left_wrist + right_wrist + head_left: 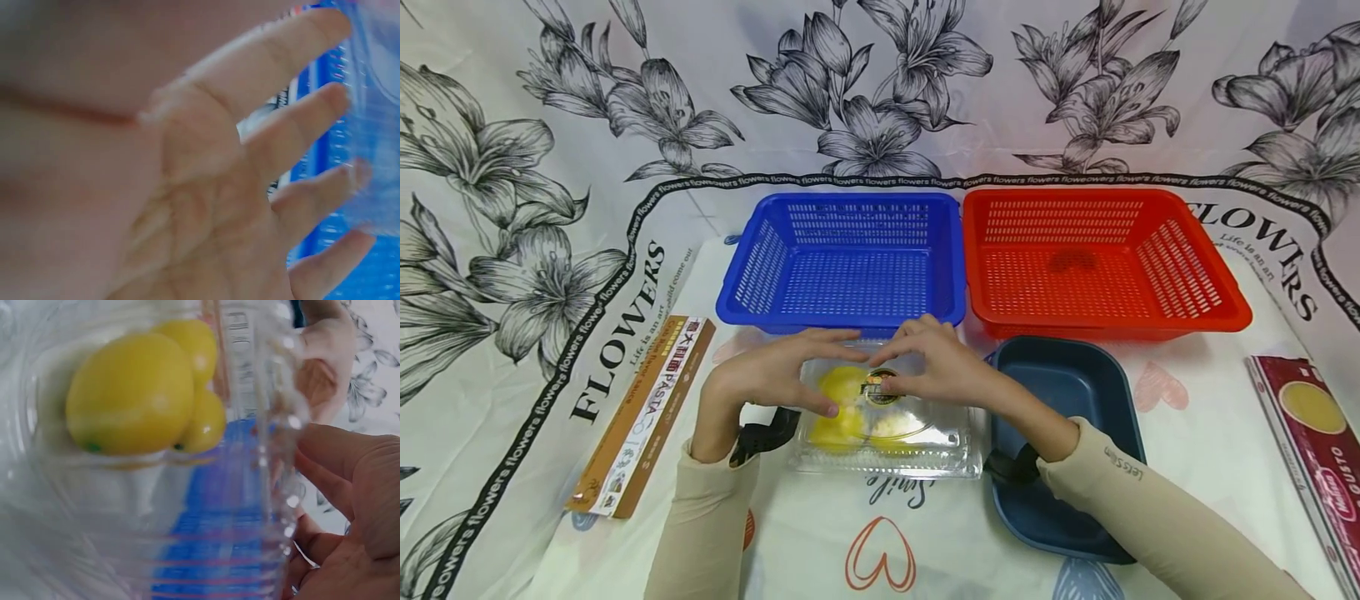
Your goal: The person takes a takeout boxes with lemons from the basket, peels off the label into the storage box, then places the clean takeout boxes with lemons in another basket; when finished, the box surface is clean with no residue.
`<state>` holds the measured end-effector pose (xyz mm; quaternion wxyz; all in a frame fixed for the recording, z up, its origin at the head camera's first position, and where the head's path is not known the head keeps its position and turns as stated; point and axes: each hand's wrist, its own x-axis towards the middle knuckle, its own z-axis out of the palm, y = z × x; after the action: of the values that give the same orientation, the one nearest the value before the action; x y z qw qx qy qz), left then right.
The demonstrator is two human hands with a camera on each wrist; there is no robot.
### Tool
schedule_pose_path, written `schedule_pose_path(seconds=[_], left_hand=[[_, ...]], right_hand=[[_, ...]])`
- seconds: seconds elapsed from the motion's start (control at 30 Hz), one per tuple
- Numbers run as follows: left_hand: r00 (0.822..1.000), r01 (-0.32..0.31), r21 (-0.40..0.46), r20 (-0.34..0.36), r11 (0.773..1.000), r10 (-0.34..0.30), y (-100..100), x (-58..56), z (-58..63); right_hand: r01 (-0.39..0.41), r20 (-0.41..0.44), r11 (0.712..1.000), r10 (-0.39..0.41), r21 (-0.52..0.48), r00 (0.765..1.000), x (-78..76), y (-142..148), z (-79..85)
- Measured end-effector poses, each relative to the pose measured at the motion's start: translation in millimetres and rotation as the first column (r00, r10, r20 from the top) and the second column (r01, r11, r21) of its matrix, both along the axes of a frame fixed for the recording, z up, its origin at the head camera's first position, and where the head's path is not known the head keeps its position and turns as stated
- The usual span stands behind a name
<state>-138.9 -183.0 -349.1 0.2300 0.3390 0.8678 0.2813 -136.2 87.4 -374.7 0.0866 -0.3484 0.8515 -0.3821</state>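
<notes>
A clear plastic clamshell container [883,465] with a round black label holds several yellow lemons [131,394]. Both hands are over its lid from opposite sides. My left hand [782,367] has its fingers spread and straight, thumb low over the lid; its fingertips meet clear plastic in the left wrist view. From the right, my right hand [940,364] reaches to the label, fingers loosely bent and thumb extended. Its fingertips are right at the container's ridged edge in the right wrist view, which partly hides them.
A blue basket [857,283] and a red basket [1097,292] stand side by side at the back. A dark blue pan [1063,375] lies beneath my right forearm. A brown pasta box [640,417] is at left, a dark red box [1311,450] at right.
</notes>
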Motion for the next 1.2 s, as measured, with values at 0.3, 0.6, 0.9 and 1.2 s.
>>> schedule_pose_path(seconds=[0.3,0.6,0.9,1.2], left_hand=[[0.997,0.002,0.034,0.074,0.999,-0.004,-2.3,-9.2,-10.6],[0.996,0.036,0.064,0.077,0.997,-0.041,-3.5,-13.0,-13.8],[0.996,0.029,0.072,0.079,0.997,-0.035,-5.6,-15.3,-18.0],[0.996,0.018,0.066,0.088,0.998,-0.024,-5.5,-15.2,-18.0]], right_hand=[[0.04,-0.07,0.995,-0.034,0.089,0.997,2.5,-2.8,-5.4],[0.033,-0.113,0.994,-0.021,0.108,0.993,4.1,-2.5,-7.9],[0.042,-0.092,0.998,-0.037,0.056,0.995,5.1,-3.2,-9.5],[0.042,-0.04,0.998,-0.044,-0.055,0.998,4.2,-2.5,-13.1]])
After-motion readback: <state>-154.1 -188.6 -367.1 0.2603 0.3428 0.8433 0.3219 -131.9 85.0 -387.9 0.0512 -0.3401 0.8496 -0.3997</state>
